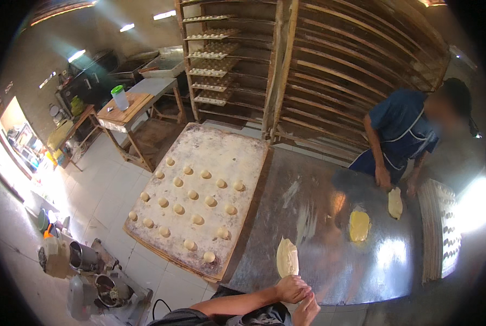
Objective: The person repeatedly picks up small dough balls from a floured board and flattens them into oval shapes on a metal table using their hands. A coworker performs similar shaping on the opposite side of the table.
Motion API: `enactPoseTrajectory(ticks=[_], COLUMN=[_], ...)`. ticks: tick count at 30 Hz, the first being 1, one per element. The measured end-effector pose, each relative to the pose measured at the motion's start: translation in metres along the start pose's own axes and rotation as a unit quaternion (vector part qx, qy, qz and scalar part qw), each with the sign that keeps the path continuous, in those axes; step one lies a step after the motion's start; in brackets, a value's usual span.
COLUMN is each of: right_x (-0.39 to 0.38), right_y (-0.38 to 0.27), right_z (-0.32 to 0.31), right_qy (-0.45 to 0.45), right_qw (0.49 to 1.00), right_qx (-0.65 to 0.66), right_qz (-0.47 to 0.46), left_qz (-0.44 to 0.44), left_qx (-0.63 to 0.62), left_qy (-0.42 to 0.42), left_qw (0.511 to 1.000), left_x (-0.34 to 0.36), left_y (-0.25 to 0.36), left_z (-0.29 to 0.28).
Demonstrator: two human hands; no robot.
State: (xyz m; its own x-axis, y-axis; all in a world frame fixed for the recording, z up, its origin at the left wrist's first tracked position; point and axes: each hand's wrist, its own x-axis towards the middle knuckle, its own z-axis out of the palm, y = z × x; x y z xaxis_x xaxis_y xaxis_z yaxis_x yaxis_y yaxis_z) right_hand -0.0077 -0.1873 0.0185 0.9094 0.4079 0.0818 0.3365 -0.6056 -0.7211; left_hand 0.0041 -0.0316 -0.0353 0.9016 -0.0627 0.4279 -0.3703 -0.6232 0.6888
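Against the back, a tall wooden rack (280, 65) with trays (229, 66) slotted one above another on its left side. To the left, a small wooden-topped table (138, 104) bearing a translucent container (122, 101) with a green lid (117, 89). Farther left, a yellow-green vessel (76, 106) and a bright doorway (14, 127). On the pale tiled floor (99, 179) at lower left, two metal pots (82, 257) among machinery (80, 299), a black cable (156, 309) nearby.

Dough piece (289, 258) right of board (221, 145), rack (278, 81) behind
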Motion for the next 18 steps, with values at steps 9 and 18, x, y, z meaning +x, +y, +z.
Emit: enactPoseTrajectory(ticks=[9, 18], right_x=[0.087, 0.154], right_y=[0.091, 0.114], right_z=[-0.011, 0.04], right_qy=[-0.073, -0.106], right_qw=[0.922, 0.893], right_qx=[-0.357, -0.366], right_qz=[-0.133, -0.239], left_qz=[-0.062, -0.145], left_qx=[0.023, -0.013], left_qy=[0.057, 0.152], left_qw=[0.996, 0.978], left_x=[0.007, 0.005], left_y=[0.014, 0.037], left_z=[-0.008, -0.049])
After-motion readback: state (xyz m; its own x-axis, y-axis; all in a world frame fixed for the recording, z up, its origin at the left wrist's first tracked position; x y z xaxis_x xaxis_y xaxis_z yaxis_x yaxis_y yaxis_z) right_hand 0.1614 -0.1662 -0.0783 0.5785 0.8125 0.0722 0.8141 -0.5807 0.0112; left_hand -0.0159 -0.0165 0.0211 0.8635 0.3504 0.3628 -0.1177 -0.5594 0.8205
